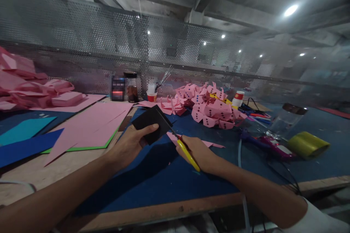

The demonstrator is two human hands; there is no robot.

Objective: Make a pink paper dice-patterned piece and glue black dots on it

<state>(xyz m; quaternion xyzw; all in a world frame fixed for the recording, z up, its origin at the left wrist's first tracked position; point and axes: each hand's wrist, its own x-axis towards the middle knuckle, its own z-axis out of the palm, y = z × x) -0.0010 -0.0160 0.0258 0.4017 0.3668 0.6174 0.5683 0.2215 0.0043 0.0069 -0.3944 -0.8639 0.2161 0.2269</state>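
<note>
Blue-covered tabletop (164, 189), dotted pink papercrafts (214, 109) beyond scissors (188, 156)

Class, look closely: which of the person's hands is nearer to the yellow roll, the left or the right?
Right. The right hand, gripping scissors, is to the left of the yellow roll. The left hand, holding black paper, is farther left.

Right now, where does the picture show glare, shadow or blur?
Head view: glare surrounds the upper-right ceiling light; same view: dark shadow lies on the blue surface below the left hand; same view: the mesh panel blurs toward the right.
</note>
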